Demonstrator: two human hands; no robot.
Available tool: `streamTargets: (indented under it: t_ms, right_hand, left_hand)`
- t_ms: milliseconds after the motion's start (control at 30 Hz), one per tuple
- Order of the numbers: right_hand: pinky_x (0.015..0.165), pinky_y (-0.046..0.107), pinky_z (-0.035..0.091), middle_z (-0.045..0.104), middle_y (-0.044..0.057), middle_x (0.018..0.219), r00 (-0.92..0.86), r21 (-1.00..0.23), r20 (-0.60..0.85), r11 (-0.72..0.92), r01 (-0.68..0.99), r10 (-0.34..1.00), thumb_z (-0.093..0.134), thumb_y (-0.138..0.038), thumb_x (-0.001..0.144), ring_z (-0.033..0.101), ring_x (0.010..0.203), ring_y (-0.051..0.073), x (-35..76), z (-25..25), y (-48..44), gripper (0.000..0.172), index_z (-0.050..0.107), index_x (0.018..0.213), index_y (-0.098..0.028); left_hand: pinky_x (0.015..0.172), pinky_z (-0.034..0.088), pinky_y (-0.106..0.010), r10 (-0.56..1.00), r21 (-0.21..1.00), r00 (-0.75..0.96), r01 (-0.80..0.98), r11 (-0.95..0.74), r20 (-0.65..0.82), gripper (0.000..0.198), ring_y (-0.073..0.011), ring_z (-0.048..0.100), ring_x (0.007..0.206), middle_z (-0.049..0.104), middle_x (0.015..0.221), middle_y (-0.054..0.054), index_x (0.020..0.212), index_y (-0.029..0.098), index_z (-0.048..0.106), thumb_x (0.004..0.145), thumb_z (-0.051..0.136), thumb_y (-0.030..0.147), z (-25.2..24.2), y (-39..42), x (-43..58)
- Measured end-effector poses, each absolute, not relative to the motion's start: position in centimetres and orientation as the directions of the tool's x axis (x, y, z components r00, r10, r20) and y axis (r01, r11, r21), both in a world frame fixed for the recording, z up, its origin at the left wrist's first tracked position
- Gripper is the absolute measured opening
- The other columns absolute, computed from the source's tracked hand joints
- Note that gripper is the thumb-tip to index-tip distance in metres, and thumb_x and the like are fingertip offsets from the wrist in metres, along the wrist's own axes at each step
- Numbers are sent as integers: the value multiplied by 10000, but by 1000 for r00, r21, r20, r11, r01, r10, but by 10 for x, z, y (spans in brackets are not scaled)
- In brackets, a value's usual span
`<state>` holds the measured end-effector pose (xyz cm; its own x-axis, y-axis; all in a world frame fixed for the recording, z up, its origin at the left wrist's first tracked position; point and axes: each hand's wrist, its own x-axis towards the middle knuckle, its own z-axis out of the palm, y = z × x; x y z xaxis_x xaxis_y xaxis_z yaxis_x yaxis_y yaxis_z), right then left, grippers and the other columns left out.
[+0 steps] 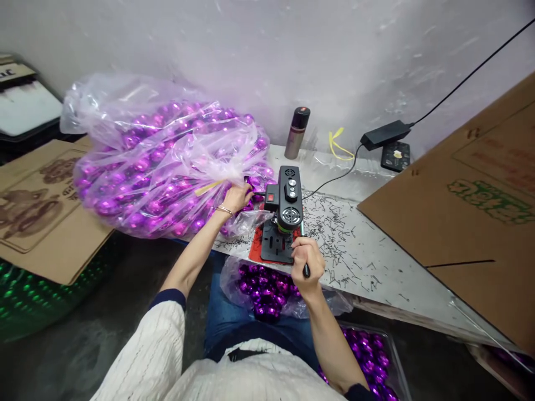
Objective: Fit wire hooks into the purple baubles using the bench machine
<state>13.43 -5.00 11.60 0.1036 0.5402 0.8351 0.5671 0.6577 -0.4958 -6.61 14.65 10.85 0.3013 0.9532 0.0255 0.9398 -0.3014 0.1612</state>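
Observation:
My right hand [307,263] is wrapped round the black lever handle [306,271] of a small black bench machine [290,195], which resembles a mini drill press. The machine has round vents, buttons and a red switch, and its slotted base [272,245] stands on a red sheet [256,246]. My left hand [238,197] is at the gathered opening of a large clear bag [175,161] filled with shiny purple balls. Its fingers are bent together among the balls; what they hold is hidden. More purple balls [267,292] lie in clear plastic on my lap.
Short black strands [334,228] litter the table. A spray bottle [297,133], yellow strip [337,146], power adapter [385,135] and phone [395,156] sit along the wall. Cardboard [451,206] leans at right; another carton [45,206] is at left. A tub of purple balls [374,362] stands below.

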Motion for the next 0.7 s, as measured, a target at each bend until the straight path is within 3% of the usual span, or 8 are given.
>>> streamTargets:
  t_ms: [167,267,333,400,467,567,700]
  right_hand:
    - [599,277,443,549,-7,694,107,-492,838,656,572,536,424,-57,926,582,678,138,135,116,-50,269,471,726,-229]
    - [604,287,447,551,-9,680,114,-491,842,660,568,528,427,-69,931,583,669,143,135,115,-49,271,476,719,-232]
    - [607,292,449,552,-9,678,116,-492,842,662,565,526,429,-75,934,589,673,146,135,114,-49,269,478,721,-232]
    - [611,296,449,549,-7,674,115,-493,841,663,564,528,426,-82,939,594,683,149,135,112,-48,270,479,721,-233]
    - [613,298,447,546,-5,676,111,-493,840,663,564,531,422,-87,942,592,687,148,136,111,-48,271,478,720,-232]
    - [603,294,443,542,-5,678,108,-488,843,666,564,527,423,-96,949,586,679,144,136,112,-48,273,473,716,-231]
    - [608,299,451,560,-2,681,133,-507,833,646,571,537,421,-118,965,601,682,147,135,120,-48,283,481,711,-229]
  left_hand:
    - [903,543,-413,944,151,309,945,-290,-119,307,-351,709,1060,741,1080,-172,1127,166,708,894,682,365,110,128,-71]
    - [923,546,-386,932,186,338,932,-311,-135,368,-323,717,1063,728,1142,-156,1229,207,689,868,716,277,99,112,-72]
    - [943,546,-361,918,286,380,897,-336,-114,475,-293,714,1084,693,1239,-139,1317,239,642,850,725,219,91,103,-72]
    - [984,536,-377,926,466,374,828,-311,-46,532,-292,696,1125,668,1282,-142,1351,219,611,835,741,227,84,97,-71]
    - [1015,525,-399,962,700,272,683,-207,19,516,-289,676,1161,673,1275,-143,1347,185,598,859,723,291,81,93,-70]
    - [948,562,-385,996,969,80,246,25,-46,430,-252,691,1112,699,1251,-124,1323,171,597,961,576,404,85,83,-69]
    - [847,598,-349,982,952,2,-242,186,-191,387,-214,722,969,753,1098,-88,1200,175,665,956,579,462,91,53,-67]
